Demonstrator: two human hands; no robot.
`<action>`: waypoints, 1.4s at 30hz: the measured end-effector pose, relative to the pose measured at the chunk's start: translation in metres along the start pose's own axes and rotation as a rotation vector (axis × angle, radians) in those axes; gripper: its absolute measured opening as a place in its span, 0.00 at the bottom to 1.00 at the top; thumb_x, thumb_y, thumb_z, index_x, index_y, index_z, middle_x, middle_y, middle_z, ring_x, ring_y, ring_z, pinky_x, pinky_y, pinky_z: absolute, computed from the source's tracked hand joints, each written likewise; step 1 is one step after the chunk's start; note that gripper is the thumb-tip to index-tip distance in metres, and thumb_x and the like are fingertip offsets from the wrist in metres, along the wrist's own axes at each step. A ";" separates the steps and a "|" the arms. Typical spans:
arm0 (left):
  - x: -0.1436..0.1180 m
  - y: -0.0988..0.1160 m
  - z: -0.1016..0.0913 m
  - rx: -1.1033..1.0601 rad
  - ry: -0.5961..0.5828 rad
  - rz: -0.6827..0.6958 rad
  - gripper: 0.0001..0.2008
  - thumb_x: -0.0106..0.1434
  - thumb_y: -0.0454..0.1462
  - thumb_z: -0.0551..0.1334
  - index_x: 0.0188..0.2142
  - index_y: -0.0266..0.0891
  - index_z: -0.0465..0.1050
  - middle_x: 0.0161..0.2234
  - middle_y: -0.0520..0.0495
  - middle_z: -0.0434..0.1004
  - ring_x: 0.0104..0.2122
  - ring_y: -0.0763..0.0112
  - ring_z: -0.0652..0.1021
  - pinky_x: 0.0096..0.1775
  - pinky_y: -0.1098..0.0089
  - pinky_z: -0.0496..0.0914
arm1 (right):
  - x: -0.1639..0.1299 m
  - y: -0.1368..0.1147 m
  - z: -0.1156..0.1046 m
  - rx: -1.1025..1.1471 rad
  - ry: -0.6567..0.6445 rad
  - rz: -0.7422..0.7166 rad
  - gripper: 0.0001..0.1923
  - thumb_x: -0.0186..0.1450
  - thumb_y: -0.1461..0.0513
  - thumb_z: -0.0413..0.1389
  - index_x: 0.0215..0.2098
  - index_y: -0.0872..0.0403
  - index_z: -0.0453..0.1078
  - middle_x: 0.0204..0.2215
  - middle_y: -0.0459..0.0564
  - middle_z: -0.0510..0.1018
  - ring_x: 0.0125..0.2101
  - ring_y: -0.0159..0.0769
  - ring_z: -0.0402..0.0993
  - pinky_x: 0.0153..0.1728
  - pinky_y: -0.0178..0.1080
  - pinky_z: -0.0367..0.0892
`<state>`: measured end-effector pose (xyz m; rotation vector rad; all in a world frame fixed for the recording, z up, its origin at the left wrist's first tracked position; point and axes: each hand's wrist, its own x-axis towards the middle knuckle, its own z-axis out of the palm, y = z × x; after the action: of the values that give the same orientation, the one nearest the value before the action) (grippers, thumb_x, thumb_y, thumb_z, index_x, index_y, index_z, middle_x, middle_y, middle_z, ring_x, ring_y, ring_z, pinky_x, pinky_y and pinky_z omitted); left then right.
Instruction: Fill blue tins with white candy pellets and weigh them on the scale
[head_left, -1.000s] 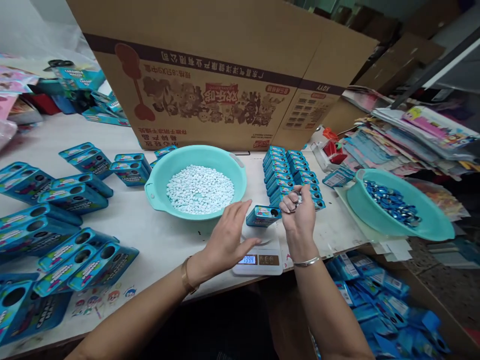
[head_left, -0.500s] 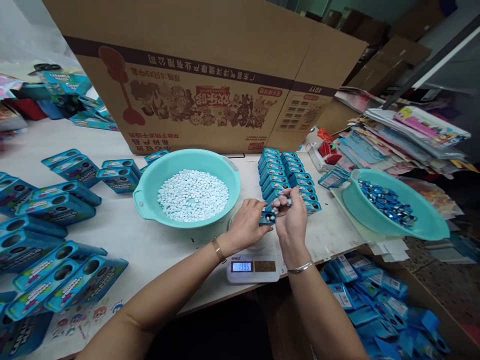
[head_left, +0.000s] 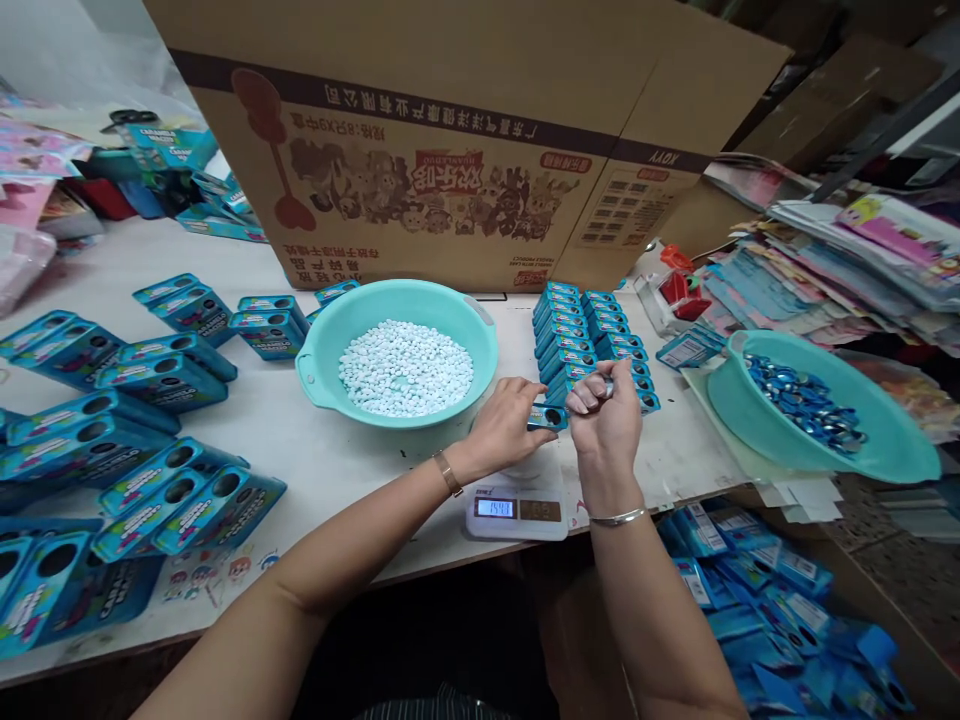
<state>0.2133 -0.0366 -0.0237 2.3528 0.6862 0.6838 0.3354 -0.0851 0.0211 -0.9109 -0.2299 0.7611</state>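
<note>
Already near the centre of the frame, the left hand (head_left: 504,425) grips a small blue tin (head_left: 546,416) above the scale (head_left: 517,505); the right hand (head_left: 606,415), closed in a fist, touches its open end; one row of tins (head_left: 592,335) is filled behind it, many boxes (head_left: 142,400) at left wait.

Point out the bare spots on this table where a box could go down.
Bare tabletop lies between the left blue boxes and the pill basin. Another strip runs behind those boxes toward the cardboard carton. Crowded: around the scale and right basin.
</note>
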 end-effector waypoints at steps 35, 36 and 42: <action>0.002 -0.004 0.000 0.077 0.002 -0.007 0.26 0.55 0.42 0.69 0.52 0.38 0.67 0.46 0.42 0.71 0.50 0.54 0.70 0.52 0.56 0.69 | -0.008 0.007 0.001 -0.017 0.067 -0.071 0.18 0.63 0.49 0.59 0.25 0.53 0.64 0.15 0.35 0.56 0.15 0.23 0.55 0.19 0.28 0.58; 0.001 -0.004 0.000 0.074 0.002 -0.008 0.26 0.55 0.42 0.69 0.52 0.38 0.67 0.46 0.41 0.71 0.50 0.54 0.70 0.52 0.56 0.68 | -0.007 0.004 0.000 0.016 0.062 -0.035 0.18 0.64 0.50 0.58 0.25 0.53 0.62 0.14 0.34 0.54 0.14 0.23 0.52 0.17 0.28 0.56; -0.005 -0.005 -0.008 0.049 -0.006 0.009 0.28 0.54 0.41 0.71 0.53 0.39 0.65 0.48 0.42 0.70 0.51 0.55 0.70 0.53 0.55 0.67 | -0.008 -0.018 -0.013 0.149 0.014 0.070 0.18 0.68 0.54 0.55 0.24 0.52 0.58 0.13 0.34 0.50 0.12 0.23 0.46 0.13 0.27 0.50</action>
<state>0.2029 -0.0335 -0.0226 2.4033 0.6977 0.6700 0.3449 -0.1057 0.0282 -0.7861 -0.1276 0.8254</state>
